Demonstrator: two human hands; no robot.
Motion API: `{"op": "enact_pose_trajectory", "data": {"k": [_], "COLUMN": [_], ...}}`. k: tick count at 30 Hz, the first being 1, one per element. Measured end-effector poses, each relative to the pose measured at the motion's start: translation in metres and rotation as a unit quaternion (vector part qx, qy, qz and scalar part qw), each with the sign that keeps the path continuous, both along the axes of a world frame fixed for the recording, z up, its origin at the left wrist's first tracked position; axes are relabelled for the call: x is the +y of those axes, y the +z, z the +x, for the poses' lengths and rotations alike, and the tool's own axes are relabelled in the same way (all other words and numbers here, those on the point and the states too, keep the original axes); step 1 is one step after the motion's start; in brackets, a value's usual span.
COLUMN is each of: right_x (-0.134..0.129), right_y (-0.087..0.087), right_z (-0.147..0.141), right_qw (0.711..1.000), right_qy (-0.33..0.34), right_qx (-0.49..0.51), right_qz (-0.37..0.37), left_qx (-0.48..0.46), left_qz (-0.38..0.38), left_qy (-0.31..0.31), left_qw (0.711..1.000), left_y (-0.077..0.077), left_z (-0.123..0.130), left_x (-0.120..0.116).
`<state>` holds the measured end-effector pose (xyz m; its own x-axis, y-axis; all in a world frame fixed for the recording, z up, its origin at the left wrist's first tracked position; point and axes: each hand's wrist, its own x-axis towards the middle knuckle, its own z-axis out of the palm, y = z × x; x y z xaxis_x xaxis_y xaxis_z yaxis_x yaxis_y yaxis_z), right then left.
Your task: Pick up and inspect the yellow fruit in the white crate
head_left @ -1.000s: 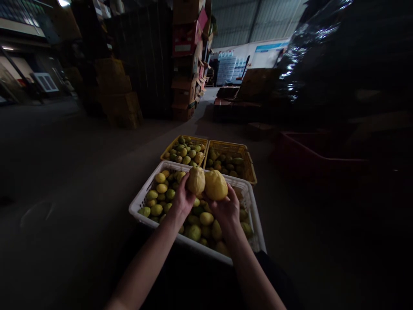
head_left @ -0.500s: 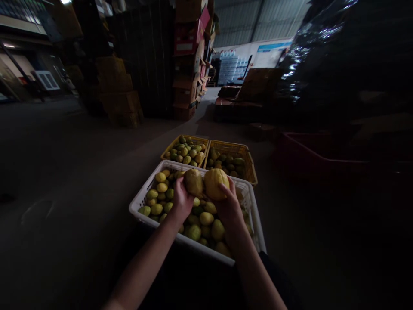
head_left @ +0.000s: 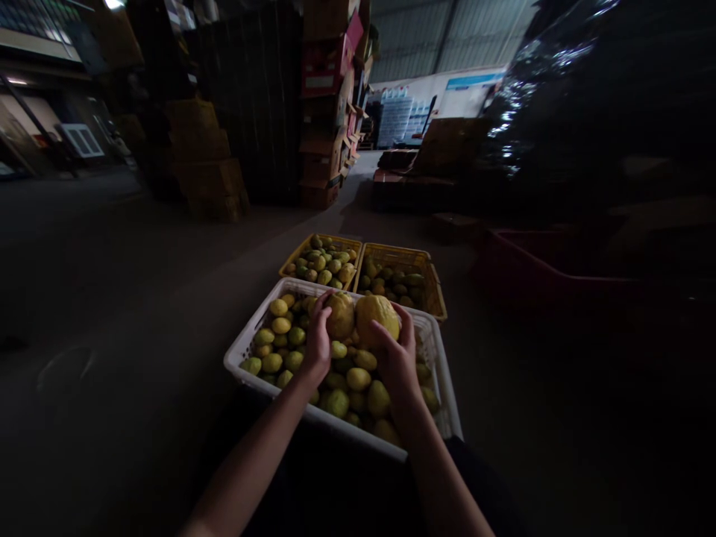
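Observation:
Above a white crate (head_left: 244, 344) full of green and yellow fruits, my left hand (head_left: 318, 339) grips a yellow-green fruit (head_left: 341, 316) from its left side. My right hand (head_left: 399, 350) is wrapped round a larger, bumpy yellow fruit (head_left: 376, 319), thumb across its front. The two held fruits are side by side, close together, over the far half of the crate. Smaller fruits (head_left: 358, 379) lie below and between my forearms. Some fingers of each hand are hidden behind the fruits.
Two yellow crates stand just beyond the white one, the left (head_left: 285, 267) and right (head_left: 436, 294) both holding fruits. A dark red bin (head_left: 526, 272) is at right. Stacked cartons (head_left: 321, 160) and a wrapped pallet load (head_left: 559, 97) rise farther back.
Both hands have turned the fruits slightly. My left hand and its fruit have moved a little right, and the left fruit shows a yellower side. The crates have not moved.

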<state>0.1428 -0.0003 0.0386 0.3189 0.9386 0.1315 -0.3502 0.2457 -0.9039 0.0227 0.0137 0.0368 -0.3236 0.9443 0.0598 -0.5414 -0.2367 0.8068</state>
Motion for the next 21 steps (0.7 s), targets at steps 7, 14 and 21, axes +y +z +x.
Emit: {"op": "enact_pose_trajectory", "data": {"k": [7,14,21], "right_x": [0.004,0.012,0.024], "right_y": [-0.003,-0.017,-0.034], "right_z": [0.002,0.004,0.012], "right_qw": [0.997,0.976,0.942], "right_qy": [0.026,0.104,0.129], "right_qx": [0.071,0.186,0.3], "right_qz": [-0.024,-0.047,-0.081], "left_qx": [-0.105,-0.228,-0.239], "left_qz": [-0.046,-0.141,-0.164], "left_qy": [-0.028,-0.071,-0.075], "left_qw": [0.993,0.961,0.954], "left_y": [0.018,0.03,0.021], "left_z": [0.003,0.001,0.001], "left_x": [-0.006,-0.009,-0.005]}}
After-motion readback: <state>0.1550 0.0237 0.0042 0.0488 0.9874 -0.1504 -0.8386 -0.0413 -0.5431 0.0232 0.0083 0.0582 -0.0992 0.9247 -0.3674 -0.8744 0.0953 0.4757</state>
